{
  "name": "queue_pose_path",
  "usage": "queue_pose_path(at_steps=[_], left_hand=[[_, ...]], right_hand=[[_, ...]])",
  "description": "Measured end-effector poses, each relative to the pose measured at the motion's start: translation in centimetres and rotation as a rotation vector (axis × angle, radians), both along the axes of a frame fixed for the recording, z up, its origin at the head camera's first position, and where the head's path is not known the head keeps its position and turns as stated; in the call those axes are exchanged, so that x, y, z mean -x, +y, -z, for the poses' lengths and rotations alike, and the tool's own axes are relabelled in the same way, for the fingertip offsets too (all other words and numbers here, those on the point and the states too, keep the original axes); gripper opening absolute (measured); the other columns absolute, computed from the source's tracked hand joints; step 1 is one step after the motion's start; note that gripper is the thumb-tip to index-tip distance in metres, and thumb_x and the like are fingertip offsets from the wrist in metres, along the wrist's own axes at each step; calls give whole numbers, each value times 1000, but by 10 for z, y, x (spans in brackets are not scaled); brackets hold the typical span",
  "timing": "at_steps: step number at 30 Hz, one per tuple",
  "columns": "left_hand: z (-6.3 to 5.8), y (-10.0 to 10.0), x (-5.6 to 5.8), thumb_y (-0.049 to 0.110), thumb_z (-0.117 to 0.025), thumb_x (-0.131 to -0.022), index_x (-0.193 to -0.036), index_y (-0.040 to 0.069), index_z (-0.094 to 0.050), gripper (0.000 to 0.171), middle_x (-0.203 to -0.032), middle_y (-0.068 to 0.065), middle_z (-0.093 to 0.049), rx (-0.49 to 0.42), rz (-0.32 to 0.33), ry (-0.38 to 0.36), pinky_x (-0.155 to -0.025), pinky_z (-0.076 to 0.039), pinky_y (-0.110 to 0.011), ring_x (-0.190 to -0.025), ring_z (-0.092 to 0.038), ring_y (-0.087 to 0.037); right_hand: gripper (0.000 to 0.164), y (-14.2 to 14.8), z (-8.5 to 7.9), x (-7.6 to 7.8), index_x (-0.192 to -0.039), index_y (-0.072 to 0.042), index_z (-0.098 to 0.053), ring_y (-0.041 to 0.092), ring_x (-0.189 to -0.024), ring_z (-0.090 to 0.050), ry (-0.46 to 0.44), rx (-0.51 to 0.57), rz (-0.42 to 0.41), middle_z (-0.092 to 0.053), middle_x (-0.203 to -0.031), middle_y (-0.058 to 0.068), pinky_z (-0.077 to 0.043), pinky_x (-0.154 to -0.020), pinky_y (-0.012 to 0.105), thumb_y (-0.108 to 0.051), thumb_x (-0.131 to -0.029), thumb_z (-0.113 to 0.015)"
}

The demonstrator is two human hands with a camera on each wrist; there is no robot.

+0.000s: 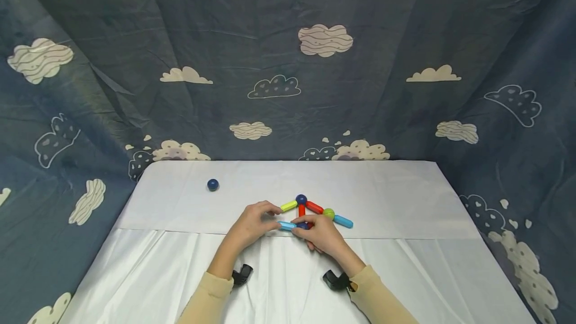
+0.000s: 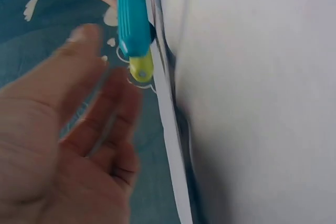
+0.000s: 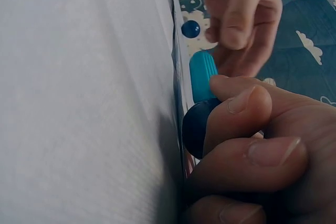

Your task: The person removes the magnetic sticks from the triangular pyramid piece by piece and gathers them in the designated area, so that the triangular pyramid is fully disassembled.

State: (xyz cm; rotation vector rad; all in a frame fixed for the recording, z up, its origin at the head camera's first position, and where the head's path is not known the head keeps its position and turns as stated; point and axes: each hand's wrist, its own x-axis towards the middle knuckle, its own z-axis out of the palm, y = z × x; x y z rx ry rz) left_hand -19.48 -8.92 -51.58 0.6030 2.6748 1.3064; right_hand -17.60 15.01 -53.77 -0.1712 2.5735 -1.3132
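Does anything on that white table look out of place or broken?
Nothing visible looks broken or spilled. Only one dark blue ball slightly stands out: it lies alone, toward the back left, apart from the rod-and-ball build.

Near blue rod (image 1: 286,226): ribbed, sideways, meeting the near navy ball (image 3: 195,129) (partly covered).
Central red rod (image 1: 301,210): runs nearward from the far navy ball (image 1: 301,199).
Slanted red rod (image 1: 314,207): from far navy ball to green ball (image 1: 329,213).
Outer blue rod (image 1: 344,221): extends rightward from green ball.
Yellow rod (image 1: 289,206): leftward off far navy ball.
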Motion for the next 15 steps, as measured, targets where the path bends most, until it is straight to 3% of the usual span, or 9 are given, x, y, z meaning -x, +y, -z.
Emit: queue_pose_path(at_steps=[5, 9, 15], left_hand=[[12, 6, 2, 22, -82, -93, -121, 17, -77, 29, -114, 3, -76, 27, 6, -35, -98, -56, -43, -106, -69, -15], [20, 10, 2, 23, -82, -94, -116, 20, -79, 22, -104, 7, -74, 31, -13, -36, -92, -55, -34, -97, -66, -9], [25, 11, 1, 23, -83, -93, -110, 22, -80, 17, -97, 8, -74, 7, -60, -46, -89, -53, -32, -91, -64, -8]], right_hand=[[36, 1, -1, 1, -127, -20, -77, 8, -33, -38, -6, 1, -13, -53, -47, -5, -34, -39, 20, -30, -94, -82], [41, 5, -2, 1, -135, -17, -71, 9, -34, -41, -49, 56, -70, -59, -51, -2, -37, -39, 21, -26, -96, -78], [34, 14, -1, 2, -132, -15, -62, 11, -39, -48, -116, 136, -139, -66, -60, 1, -37, -44, 23, -21, -100, -70]])
